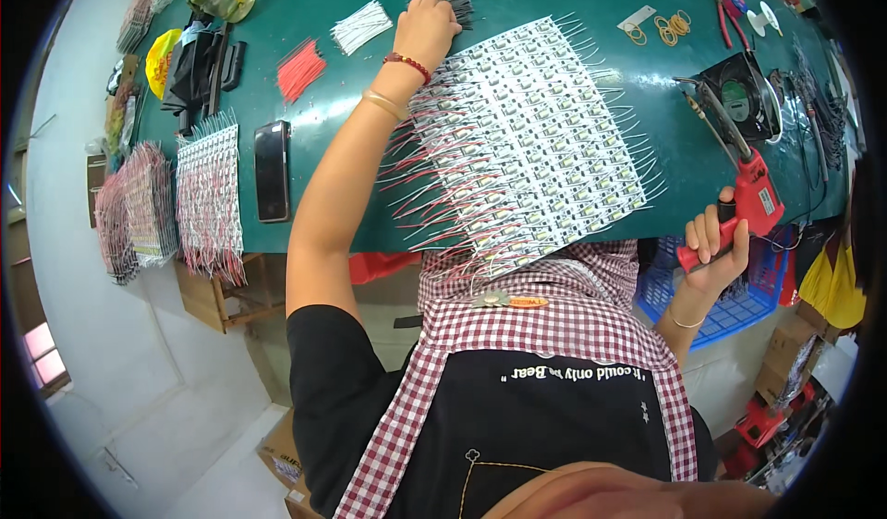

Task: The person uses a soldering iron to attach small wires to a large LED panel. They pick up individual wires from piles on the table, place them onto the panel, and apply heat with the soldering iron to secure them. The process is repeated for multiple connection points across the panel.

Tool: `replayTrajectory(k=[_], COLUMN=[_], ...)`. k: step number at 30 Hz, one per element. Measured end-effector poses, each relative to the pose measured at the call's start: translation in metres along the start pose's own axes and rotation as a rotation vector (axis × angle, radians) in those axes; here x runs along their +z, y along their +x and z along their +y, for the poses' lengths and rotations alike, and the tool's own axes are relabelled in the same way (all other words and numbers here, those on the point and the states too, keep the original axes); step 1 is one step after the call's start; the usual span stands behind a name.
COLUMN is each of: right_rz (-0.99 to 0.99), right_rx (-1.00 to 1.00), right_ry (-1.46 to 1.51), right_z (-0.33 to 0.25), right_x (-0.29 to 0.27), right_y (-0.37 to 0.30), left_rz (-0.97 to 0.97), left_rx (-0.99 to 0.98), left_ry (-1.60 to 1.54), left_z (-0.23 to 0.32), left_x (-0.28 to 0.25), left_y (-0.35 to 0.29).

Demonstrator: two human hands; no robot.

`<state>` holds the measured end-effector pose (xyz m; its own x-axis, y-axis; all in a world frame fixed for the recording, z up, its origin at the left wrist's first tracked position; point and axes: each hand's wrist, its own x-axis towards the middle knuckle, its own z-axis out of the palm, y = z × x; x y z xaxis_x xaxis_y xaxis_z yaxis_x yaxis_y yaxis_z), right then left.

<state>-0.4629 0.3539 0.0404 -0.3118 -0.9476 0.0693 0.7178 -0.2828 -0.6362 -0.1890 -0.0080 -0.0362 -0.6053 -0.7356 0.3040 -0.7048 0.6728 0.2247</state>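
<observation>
My left hand (427,24) reaches to the far side of the table, its fingers curled down onto a pile of black wires (455,6); the fingertips are hidden. In my right hand (707,246) is a red soldering gun (761,191), gripped by its handle and raised at the table's near right edge, tip pointing away from me. Between my arms lies a large white panel of small circuit boards (536,140). Red and white wires stick out along its left side, pale and dark ones along its right. Left of my hand are white wires (362,27) and red wires (301,70).
A phone (272,170) and more wired panels (210,195) lie at left. A black fan-like device (739,98) stands at right, behind the soldering gun. Rubber bands (674,27), pliers (730,22) and a white spool (763,19) lie far right. A blue basket (739,311) is below the edge.
</observation>
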Motion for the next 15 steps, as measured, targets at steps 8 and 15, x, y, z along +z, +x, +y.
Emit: replayTrajectory(k=[8,15], right_rz=[0.085,0.051], right_rx=[-0.036,-0.019], right_ry=[0.000,0.059], right_z=[0.001,0.004], right_x=[0.000,0.010], right_y=[0.011,0.017], left_rz=[0.058,0.244], left_rx=[0.131,0.237], left_ry=[-0.011,-0.149], left_z=[0.005,0.000], left_x=[0.006,0.010], left_y=[-0.009,-0.006])
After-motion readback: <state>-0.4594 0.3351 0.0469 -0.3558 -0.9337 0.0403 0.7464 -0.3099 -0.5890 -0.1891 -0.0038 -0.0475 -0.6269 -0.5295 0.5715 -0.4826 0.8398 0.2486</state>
